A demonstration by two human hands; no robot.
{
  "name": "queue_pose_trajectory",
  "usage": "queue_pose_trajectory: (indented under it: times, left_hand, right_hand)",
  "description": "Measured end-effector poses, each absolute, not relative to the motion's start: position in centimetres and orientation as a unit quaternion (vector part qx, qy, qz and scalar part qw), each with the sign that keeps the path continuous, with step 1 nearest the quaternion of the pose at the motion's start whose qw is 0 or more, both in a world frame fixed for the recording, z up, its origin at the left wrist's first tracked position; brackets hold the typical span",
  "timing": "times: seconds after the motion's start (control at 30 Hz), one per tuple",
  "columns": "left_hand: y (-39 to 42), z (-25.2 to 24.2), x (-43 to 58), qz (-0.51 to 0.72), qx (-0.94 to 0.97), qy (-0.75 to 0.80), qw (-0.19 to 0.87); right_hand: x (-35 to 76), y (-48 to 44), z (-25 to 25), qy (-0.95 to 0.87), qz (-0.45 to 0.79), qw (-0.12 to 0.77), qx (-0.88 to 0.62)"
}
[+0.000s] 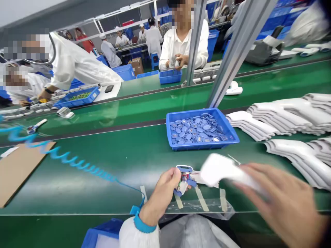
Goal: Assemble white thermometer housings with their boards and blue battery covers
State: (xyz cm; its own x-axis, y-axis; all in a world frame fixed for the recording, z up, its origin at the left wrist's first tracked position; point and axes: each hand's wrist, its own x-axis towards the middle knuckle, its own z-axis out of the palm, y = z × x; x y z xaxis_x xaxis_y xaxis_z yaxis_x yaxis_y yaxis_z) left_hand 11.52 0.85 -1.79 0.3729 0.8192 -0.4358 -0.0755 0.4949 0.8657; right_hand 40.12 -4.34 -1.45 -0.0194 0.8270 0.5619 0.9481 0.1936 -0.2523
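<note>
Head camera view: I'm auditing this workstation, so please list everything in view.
blue plastic tray: one, blue, on the green belt, centre
round parts: many, blue and silver, in the tray
stacked plastic housings: many, white, on the belt, right
coiled cord: one, blue, on the belt, left
cardboard sheet: one, brown, on the belt, far left
tape strips: four, beige, near the front belt edge
co-worker: one, white coat, beyond the belt
left hand: one, holding a wired device, blue and white
right hand: one, blurred, at a loose housing, white
</note>
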Motion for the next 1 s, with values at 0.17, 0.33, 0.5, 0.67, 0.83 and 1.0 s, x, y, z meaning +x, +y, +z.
queue_pose_trajectory:
  times: [0.17, 0.33, 0.5, 0.67, 0.83, 1.0]
  left_hand:
    - [1.1, -2.3, 11.2, 0.329, 0.427, 0.457, 0.708]
    - [1.3, -2.4, 11.0, 0.323, 0.497, 0.461, 0.660]
    - [0.5, -1.6, 11.0, 0.319, 0.557, 0.459, 0.615]
    - [-1.1, -2.0, 10.5, 0.279, 0.637, 0.551, 0.462]
    - [-2.1, -3.6, 9.5, 0.268, 0.707, 0.510, 0.411]
    - [-2.4, -4.1, 9.3, 0.272, 0.699, 0.511, 0.420]
  right_hand:
    - [33.0, -3.3, -1.2, -0.818, -0.141, 0.222, -0.511]
    - [31.6, -2.6, -2.7, -0.815, -0.024, 0.221, -0.535]
    - [32.0, -2.6, -1.7, -0.701, 0.359, 0.199, -0.583]
    - [32.0, -3.5, -1.3, -0.543, 0.550, 0.276, -0.571]
    - [31.6, -4.3, -2.4, -0.543, 0.552, 0.266, -0.574]
    - [30.7, -4.5, -1.3, -0.553, 0.541, 0.279, -0.569]
